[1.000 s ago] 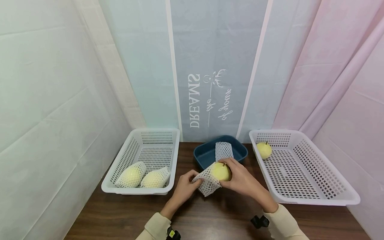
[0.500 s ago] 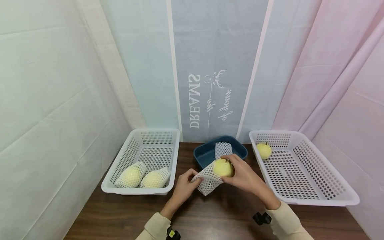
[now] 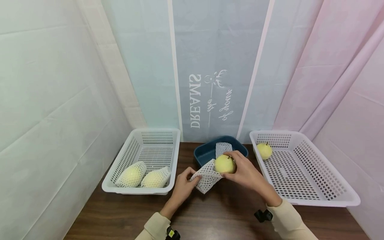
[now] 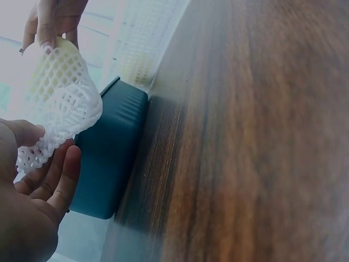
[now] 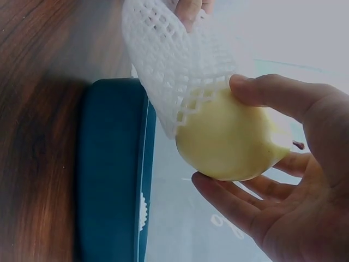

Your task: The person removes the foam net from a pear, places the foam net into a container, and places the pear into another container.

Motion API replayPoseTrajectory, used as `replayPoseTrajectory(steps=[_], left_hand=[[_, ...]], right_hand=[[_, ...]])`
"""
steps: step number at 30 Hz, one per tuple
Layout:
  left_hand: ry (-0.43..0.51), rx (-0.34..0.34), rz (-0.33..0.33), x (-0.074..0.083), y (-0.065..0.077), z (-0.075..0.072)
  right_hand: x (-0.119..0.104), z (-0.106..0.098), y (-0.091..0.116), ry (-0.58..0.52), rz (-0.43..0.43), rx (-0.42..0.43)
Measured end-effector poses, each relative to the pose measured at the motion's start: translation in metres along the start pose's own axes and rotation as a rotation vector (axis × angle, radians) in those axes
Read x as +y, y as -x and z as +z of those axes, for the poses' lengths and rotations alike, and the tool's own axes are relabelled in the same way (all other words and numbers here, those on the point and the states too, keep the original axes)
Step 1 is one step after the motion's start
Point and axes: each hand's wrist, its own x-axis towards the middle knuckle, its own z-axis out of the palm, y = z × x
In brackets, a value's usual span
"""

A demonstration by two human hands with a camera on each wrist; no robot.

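Observation:
A yellow pear [image 3: 224, 164] is held by my right hand [image 3: 244, 171], thumb on one side and fingers on the other. Its stem points toward the right palm. The pear's other end sits inside the mouth of a white foam net sleeve [image 3: 207, 180]. My left hand [image 3: 183, 185] pinches the sleeve at its far end, between thumb and fingers. In the right wrist view, the net's edge [image 5: 188, 106] covers only part of the pear [image 5: 232, 139]. Both things are in the air, in front of a dark blue tray [image 3: 204, 155].
More foam netting [image 3: 223, 149] lies in the blue tray. At left, a white basket [image 3: 109, 188] holds two netted pears [image 3: 131, 176]. Another white basket [image 3: 315, 201] at right has one bare pear [image 3: 264, 151]. A curtain [image 3: 156, 66] hangs behind the wooden table [image 3: 207, 220].
My right hand has moved slightly up and to the right with the pear. The sleeve has tilted and risen a little with it. The left hand has shifted slightly upward, still pinching.

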Motion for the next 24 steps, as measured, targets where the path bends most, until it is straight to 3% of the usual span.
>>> replayPoseTrajectory(steps=[15, 24], left_hand=[[0.055, 0.076, 0.009, 0.001, -0.001, 0.002], [0.063, 0.078, 0.026, -0.001, -0.003, 0.0]], right_hand=[[0.009, -0.009, -0.005, -0.006, 0.005, 0.059], [0.017, -0.012, -0.006, -0.014, 0.045, 0.059]])
